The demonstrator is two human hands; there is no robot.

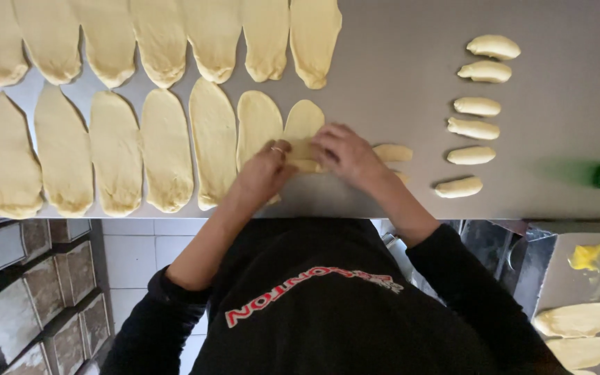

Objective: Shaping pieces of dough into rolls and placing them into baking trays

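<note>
Both hands are down on the same pale yellow flattened oval of dough [302, 132], the last one on the right of the near row on the grey metal table [397, 76]. Our left hand [267, 169] has its fingers curled over the oval's near edge, ring showing, and the right hand [345, 154] presses on it with fingers bent, so both are half closed, pinching soft dough rather than gripping anything solid. Looks to us like we're at the folding or rolling stage for this piece, starting from the near end. Next move probably needs an even, gentle roll so the sheet doesn't tear or stick.

Wrists sit low, forearms angled inward from black sleeves. A small unflattened dough lump [392, 153] lies just beside the right hand, and 6 more small dough lumps [477, 106] wait in a column well to the right.
</note>
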